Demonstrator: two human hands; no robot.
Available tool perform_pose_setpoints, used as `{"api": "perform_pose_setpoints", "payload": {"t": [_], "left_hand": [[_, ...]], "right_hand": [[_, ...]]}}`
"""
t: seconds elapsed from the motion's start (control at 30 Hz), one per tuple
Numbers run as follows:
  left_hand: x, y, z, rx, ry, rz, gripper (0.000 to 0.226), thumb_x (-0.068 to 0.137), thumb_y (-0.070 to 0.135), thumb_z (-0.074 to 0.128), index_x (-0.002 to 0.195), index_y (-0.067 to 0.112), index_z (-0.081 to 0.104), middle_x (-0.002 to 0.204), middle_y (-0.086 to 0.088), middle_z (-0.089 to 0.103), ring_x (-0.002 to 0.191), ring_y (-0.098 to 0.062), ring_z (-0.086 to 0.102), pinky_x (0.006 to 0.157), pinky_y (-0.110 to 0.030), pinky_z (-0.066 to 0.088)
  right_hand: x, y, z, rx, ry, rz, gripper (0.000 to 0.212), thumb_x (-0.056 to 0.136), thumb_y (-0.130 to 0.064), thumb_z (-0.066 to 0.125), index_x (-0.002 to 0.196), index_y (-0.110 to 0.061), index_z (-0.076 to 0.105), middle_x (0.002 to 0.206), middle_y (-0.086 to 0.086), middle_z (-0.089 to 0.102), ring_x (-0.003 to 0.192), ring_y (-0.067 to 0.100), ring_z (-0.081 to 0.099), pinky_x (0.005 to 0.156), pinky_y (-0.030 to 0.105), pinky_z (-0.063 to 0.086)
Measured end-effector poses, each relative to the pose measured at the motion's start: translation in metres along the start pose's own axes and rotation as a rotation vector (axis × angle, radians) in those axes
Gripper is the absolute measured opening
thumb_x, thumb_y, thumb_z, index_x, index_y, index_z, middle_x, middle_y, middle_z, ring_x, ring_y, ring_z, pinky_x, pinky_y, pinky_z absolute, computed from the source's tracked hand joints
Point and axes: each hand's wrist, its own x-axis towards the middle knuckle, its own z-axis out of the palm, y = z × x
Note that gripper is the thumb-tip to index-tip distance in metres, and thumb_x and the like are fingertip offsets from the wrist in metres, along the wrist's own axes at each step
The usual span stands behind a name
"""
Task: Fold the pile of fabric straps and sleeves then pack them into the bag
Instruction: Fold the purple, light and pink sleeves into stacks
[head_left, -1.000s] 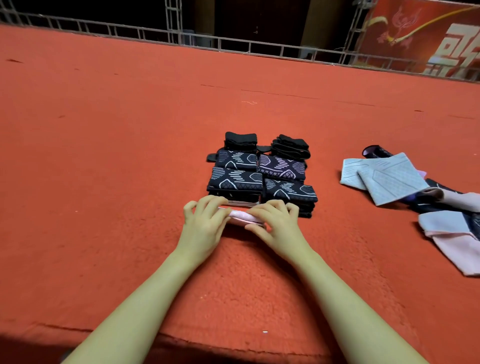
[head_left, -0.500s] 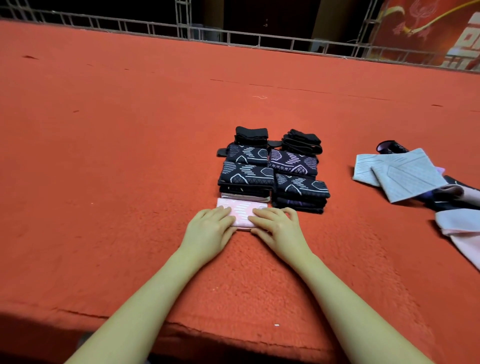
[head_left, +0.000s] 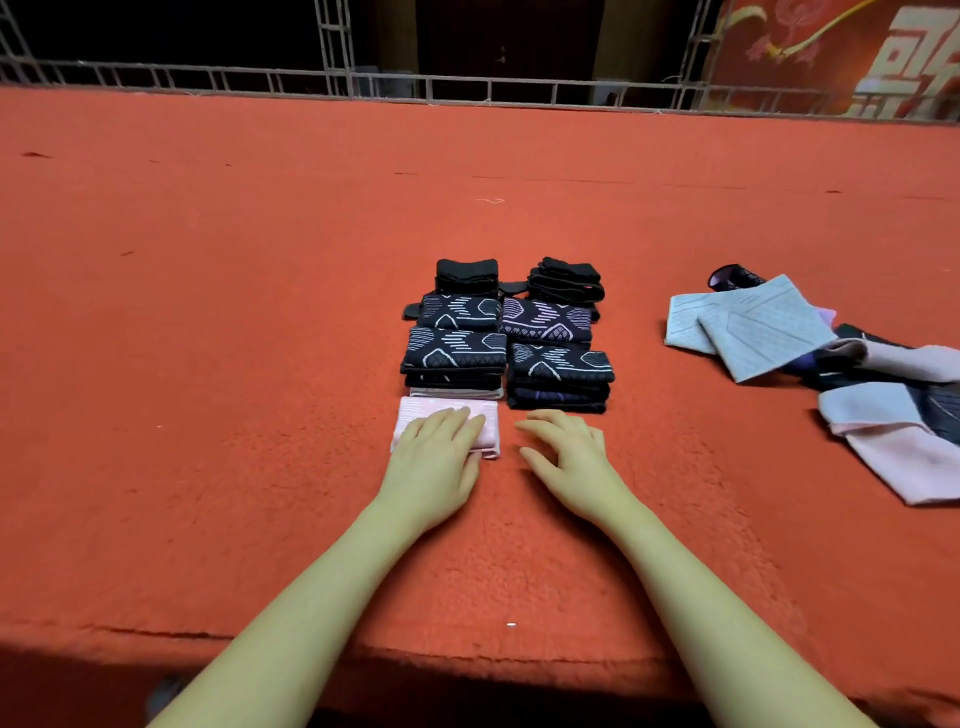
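Pink folded sleeve (head_left: 447, 426) lies at frame centre, long axis left-right, under the flat left hand (head_left: 435, 452) pressing it, while the unfolded pile (head_left: 810, 358) at right edge lies nearer the loose, empty right hand (head_left: 569, 457).

Even, fairly bright light is falling from above onto the red carpet (head_left: 208, 364), washing its colour slightly. The stacks (head_left: 506, 338) are casting only short, soft shadows. Beyond the railing (head_left: 467, 88) the background is sitting in near darkness. The wide lens is bending the railing and far carpet edge. The near corners are fading into shadow, and fine detail is looking soft and compressed throughout.
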Motion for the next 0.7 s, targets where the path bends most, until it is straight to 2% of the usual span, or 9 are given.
{"api": "perform_pose_setpoints", "payload": {"t": [0.17,0.3,0.4,0.5,0.57,0.7], "left_hand": [[0.039,0.051,0.005,-0.068,0.015,0.093,0.049,0.078,0.033,0.038,0.108,0.010,0.069,0.107,-0.006,0.070,0.094,-0.024,0.067,0.077,-0.035,0.054],[0.075,0.093,0.021,-0.083,0.019,0.156,0.048,0.078,0.033,0.038,0.104,0.010,0.070,0.105,-0.006,0.070,0.091,-0.024,0.067,0.073,-0.034,0.054],[0.101,0.125,0.035,-0.092,-0.007,0.170,0.046,0.076,0.032,0.038,0.100,0.009,0.071,0.100,-0.006,0.070,0.085,-0.025,0.067,0.068,-0.033,0.053],[0.127,0.154,0.052,-0.129,-0.044,0.153,0.038,0.075,0.027,0.047,0.097,0.008,0.070,0.095,-0.007,0.070,0.081,-0.027,0.067,0.065,-0.033,0.052],[0.145,0.171,0.065,-0.145,-0.076,0.150,0.034,0.079,0.025,0.050,0.102,0.006,0.068,0.100,-0.010,0.068,0.087,-0.030,0.065,0.070,-0.037,0.051],[0.184,0.198,0.085,-0.165,-0.176,0.129,0.043,0.094,0.025,0.048,0.134,0.008,0.048,0.134,-0.012,0.049,0.121,-0.031,0.046,0.092,-0.041,0.038]], "right_hand": [[-0.015,0.043,-0.029,0.004,0.125,0.071,0.025,0.093,-0.026,0.058,0.117,-0.023,0.065,0.124,-0.006,0.057,0.116,0.019,0.046,0.081,0.022,0.016],[-0.023,0.079,-0.058,-0.045,0.244,0.192,0.037,0.085,-0.037,0.046,0.111,-0.021,0.068,0.117,-0.003,0.060,0.109,0.021,0.049,0.077,0.024,0.016],[-0.024,0.116,-0.077,-0.108,0.298,0.306,0.030,0.091,-0.029,0.055,0.116,-0.017,0.065,0.120,0.002,0.058,0.112,0.026,0.047,0.083,0.028,0.019],[-0.022,0.152,-0.091,-0.183,0.309,0.399,0.039,0.089,-0.030,0.060,0.126,-0.015,0.060,0.128,0.007,0.054,0.117,0.031,0.044,0.090,0.035,0.025],[-0.021,0.175,-0.098,-0.241,0.311,0.441,0.047,0.087,-0.027,0.064,0.132,-0.014,0.055,0.134,0.010,0.050,0.119,0.034,0.042,0.094,0.040,0.027],[-0.010,0.213,-0.113,-0.397,0.320,0.399,0.056,0.077,-0.012,0.073,0.130,-0.010,0.056,0.138,0.019,0.048,0.117,0.043,0.046,0.094,0.052,0.034]]}}
